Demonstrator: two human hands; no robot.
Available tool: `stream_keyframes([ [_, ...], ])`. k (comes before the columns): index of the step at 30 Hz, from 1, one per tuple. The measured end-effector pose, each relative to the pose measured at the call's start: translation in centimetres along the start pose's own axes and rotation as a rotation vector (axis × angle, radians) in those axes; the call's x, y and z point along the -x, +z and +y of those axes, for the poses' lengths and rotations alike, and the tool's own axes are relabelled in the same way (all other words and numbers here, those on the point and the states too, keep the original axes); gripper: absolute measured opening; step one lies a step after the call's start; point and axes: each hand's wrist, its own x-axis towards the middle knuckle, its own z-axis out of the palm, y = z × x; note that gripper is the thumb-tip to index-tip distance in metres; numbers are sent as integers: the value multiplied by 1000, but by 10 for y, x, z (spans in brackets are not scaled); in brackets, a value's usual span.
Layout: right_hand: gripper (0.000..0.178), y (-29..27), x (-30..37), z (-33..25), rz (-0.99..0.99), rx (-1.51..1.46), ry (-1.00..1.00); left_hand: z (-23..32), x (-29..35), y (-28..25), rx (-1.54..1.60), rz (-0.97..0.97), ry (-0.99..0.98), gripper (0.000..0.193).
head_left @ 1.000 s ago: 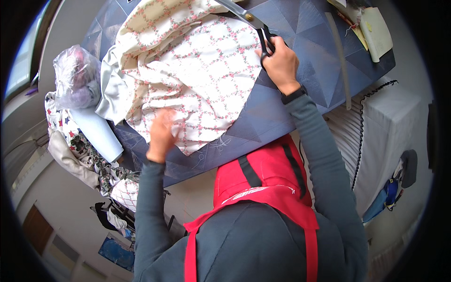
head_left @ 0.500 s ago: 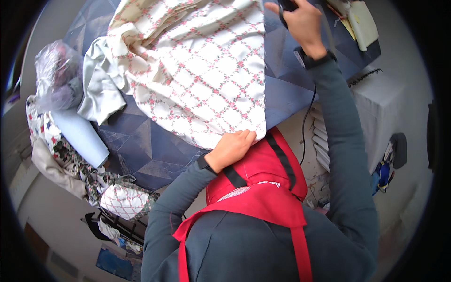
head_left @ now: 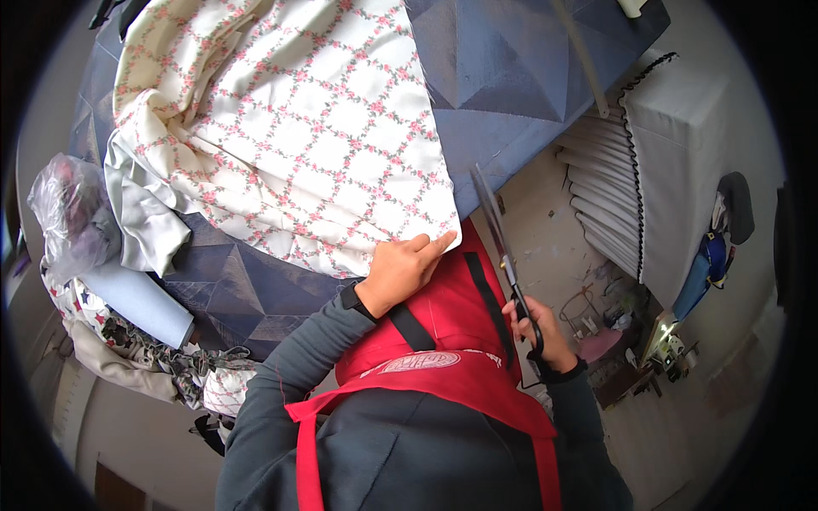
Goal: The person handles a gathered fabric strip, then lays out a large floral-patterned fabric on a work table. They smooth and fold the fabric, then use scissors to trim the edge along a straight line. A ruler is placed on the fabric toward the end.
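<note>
Head camera — left fisheye of a side-by-side pair.
Looks steeply down at close range — apron (head_left: 449, 324) at lower centre, cloth (head_left: 324, 128) and table (head_left: 503, 68) above, floor (head_left: 541, 247) at right; straight edges bow outward.

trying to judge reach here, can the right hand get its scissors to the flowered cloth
Probably yes: the right hand holds the scissors just right of the near corner of the flowered cloth; nothing seems between, though the left hand is at that corner.

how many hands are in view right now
2: the left hand is at the near corner of the floral fabric; the right hand holds the scissors, further right.
</note>
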Motion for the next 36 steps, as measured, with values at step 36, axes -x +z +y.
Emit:
stream_keyframes([
  [36,36,59,-39,21,81,-171,31,4,-2,1,20,73,37,48],
])
